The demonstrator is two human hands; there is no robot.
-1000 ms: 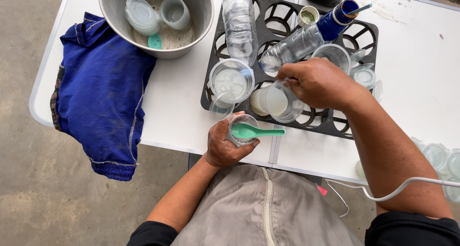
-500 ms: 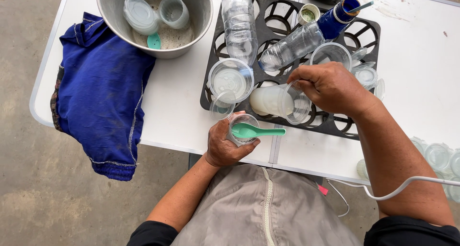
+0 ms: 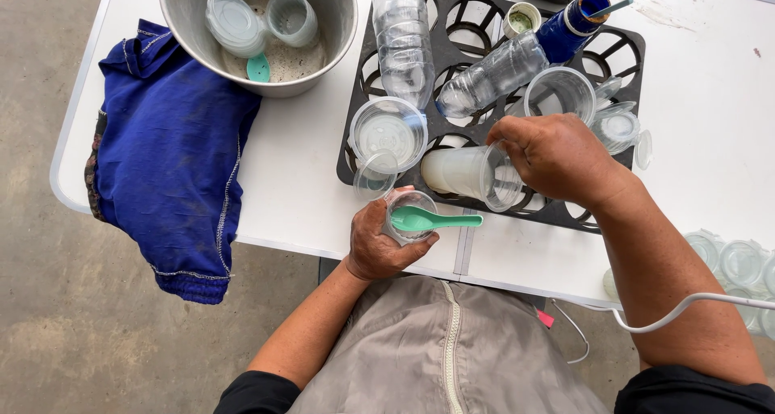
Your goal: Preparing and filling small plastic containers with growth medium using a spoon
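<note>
Left hand [image 3: 375, 240] grips a small cup [image 3: 410, 212] with green spoon [image 3: 428, 219]; right hand [image 3: 553, 156] clasps a tipped milky cup [image 3: 464, 172], nothing poured yet.

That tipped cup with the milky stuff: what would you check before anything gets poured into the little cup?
1. Small clear cup gripped firmly in the left hand: ok.
2. Green spoon lies across its mouth, partly blocking it: not ok.
3. Tipped cup held in the right hand: ok.
4. Its mouth is over the small cup: not ok, it lies on its side above the black tray, mouth toward the right hand.
5. How much milky content is left: cannot tell.
</note>
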